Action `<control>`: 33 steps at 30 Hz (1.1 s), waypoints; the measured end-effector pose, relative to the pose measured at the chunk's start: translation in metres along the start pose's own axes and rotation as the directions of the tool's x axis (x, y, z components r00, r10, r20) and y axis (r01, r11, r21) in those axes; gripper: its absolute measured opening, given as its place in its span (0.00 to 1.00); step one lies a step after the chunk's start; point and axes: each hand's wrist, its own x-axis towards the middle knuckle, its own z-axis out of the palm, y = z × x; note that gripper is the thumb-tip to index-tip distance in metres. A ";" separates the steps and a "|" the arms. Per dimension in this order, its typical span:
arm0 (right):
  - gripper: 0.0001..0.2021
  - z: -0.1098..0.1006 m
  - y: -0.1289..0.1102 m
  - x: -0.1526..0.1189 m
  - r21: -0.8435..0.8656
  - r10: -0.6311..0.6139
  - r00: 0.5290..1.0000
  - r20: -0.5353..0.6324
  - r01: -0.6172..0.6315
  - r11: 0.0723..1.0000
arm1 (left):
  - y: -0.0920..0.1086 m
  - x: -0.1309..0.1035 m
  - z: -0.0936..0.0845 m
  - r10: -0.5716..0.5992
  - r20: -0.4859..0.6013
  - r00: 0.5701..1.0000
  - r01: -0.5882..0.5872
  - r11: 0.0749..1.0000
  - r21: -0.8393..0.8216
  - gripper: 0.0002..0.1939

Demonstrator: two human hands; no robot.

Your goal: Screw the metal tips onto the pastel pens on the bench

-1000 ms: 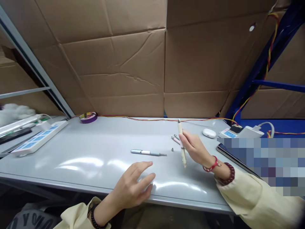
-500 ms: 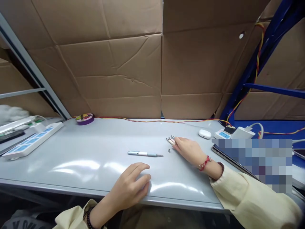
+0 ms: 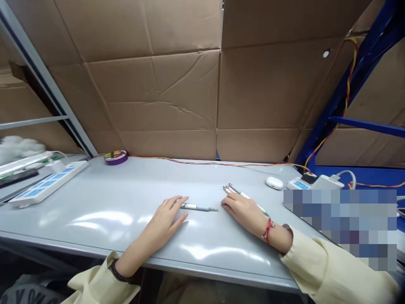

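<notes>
1. Left hand (image 3: pixel 167 217) has moved forward, open, over the left end of the blue pen (image 3: pixel 202 208) on the table (image 3: pixel 142 181).
2. Right hand (image 3: pixel 248 213) partly hides other pens (image 3: pixel 244 195); its grip I cannot tell.

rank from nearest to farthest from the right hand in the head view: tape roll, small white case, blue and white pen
1. Blue and white pen: just left of the right hand.
2. Small white case: beyond it, to the right.
3. Tape roll: far left, at the back.
</notes>
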 end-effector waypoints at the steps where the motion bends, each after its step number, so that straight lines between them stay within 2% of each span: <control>1: 0.12 0.000 -0.001 0.000 0.036 -0.010 1.000 -0.001 0.010 0.999 | 0.002 0.000 0.001 0.003 0.009 1.000 -0.003 1.000 0.004 0.20; 6: 0.12 -0.003 -0.007 -0.002 0.181 -0.048 0.999 0.003 0.046 0.982 | 0.013 0.001 0.002 0.007 0.062 0.998 -0.006 1.000 -0.024 0.12; 11: 0.11 -0.008 -0.014 -0.002 0.382 -0.020 1.000 -0.003 0.020 0.924 | 0.013 0.000 0.003 0.013 0.041 0.999 -0.010 0.999 -0.053 0.11; 14: 0.10 -0.009 -0.017 -0.002 0.635 0.153 0.984 -0.094 -0.059 0.771 | 0.012 -0.001 0.003 0.020 0.016 1.000 -0.018 0.996 -0.087 0.13; 17: 0.11 -0.008 -0.017 0.000 0.845 0.411 0.899 -0.148 -0.101 0.525 | 0.013 -0.002 0.003 0.011 -0.001 1.000 -0.011 0.988 -0.153 0.14; 19: 0.12 -0.006 -0.016 0.001 0.895 0.478 0.867 -0.143 -0.093 0.437 | 0.014 -0.002 0.002 -0.014 -0.008 1.000 0.013 0.983 -0.182 0.13; 20: 0.12 -0.005 -0.015 0.001 0.902 0.479 0.867 -0.138 -0.090 0.423 | 0.015 -0.003 0.002 -0.031 -0.008 0.999 0.029 0.980 -0.197 0.13; 24: 0.11 -0.004 -0.016 0.000 0.883 0.425 0.899 -0.101 -0.116 0.455 | 0.015 -0.002 0.002 -0.072 0.000 0.997 0.069 0.962 -0.264 0.13; 30: 0.10 -0.004 -0.020 -0.001 0.835 0.369 0.923 -0.111 -0.115 0.538 | 0.015 -0.002 0.003 -0.012 -0.006 1.000 0.011 0.971 -0.237 0.13; 33: 0.08 -0.002 -0.020 -0.002 0.799 0.300 0.946 -0.120 -0.087 0.594 | 0.016 -0.002 0.003 0.028 0.000 1.000 -0.027 0.978 -0.206 0.13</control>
